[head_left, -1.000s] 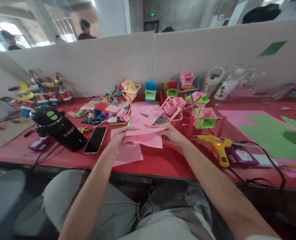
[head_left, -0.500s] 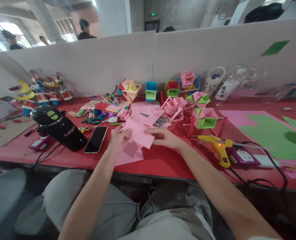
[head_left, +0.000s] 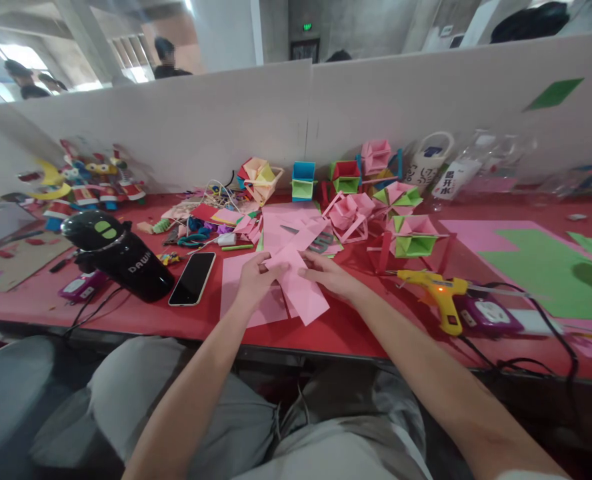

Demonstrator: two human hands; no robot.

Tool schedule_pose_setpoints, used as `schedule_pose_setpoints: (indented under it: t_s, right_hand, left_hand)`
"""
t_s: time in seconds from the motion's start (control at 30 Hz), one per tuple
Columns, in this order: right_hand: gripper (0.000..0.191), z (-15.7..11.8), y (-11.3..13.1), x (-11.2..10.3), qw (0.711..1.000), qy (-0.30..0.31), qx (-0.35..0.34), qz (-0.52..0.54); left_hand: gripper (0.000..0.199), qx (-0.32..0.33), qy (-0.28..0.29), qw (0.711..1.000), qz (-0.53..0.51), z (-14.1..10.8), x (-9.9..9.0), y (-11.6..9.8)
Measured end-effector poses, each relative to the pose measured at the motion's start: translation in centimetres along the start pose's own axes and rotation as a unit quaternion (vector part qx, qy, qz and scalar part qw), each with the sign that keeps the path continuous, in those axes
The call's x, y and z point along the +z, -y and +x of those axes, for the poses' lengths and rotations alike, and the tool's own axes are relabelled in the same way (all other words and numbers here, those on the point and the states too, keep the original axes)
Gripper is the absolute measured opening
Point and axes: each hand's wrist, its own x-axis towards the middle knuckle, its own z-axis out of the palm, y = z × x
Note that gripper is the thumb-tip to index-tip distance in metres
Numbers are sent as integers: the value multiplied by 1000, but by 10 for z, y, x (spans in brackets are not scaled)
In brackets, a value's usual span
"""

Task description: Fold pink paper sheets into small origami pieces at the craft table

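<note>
Between my two hands is a small piece of pink paper [head_left: 305, 293], held tilted above the red table. My left hand [head_left: 260, 279] pinches its left edge, thumb on top. On the opposite edge, my right hand [head_left: 332, 275] grips with thumb and fingers. A larger pink sheet [head_left: 233, 293] lies flat beneath, partly covered by my left hand and the held paper. Just behind are scissors [head_left: 323, 241] lying on pink sheets [head_left: 276, 217], their blades partly covered by a strip of pink paper [head_left: 303, 237].
A phone [head_left: 192, 280] and a black tumbler [head_left: 121, 260] stand to the left. On the right lies a yellow glue gun [head_left: 439, 293], its light lit, beside a purple power strip [head_left: 489, 313]. Folded paper models [head_left: 411, 233] and a plastic bottle [head_left: 459, 170] line the back by the white partition [head_left: 176, 127].
The held pink paper has turned and moved slightly right and nearer to me, now looking narrower. My left hand has shifted right, uncovering more of the sheet below; both thumbs now rest on the paper.
</note>
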Motion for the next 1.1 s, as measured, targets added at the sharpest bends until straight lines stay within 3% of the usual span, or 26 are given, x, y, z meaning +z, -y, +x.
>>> schedule_pose_setpoints:
  t_s: [0.23,0.57,1.1]
  right_hand:
    - [53,1,1,1,999,-24,0,-49]
    - [49,4,-1,-4,992,-59,-10,-113]
    - [43,9,-6,-9,981,-54,-72,-172]
  left_hand:
    - [59,18,5,1000,15,3,-2,5]
    - [43,58,2,998,17,2,-8,2]
    - [39,88,2,996,25,1,-6,0]
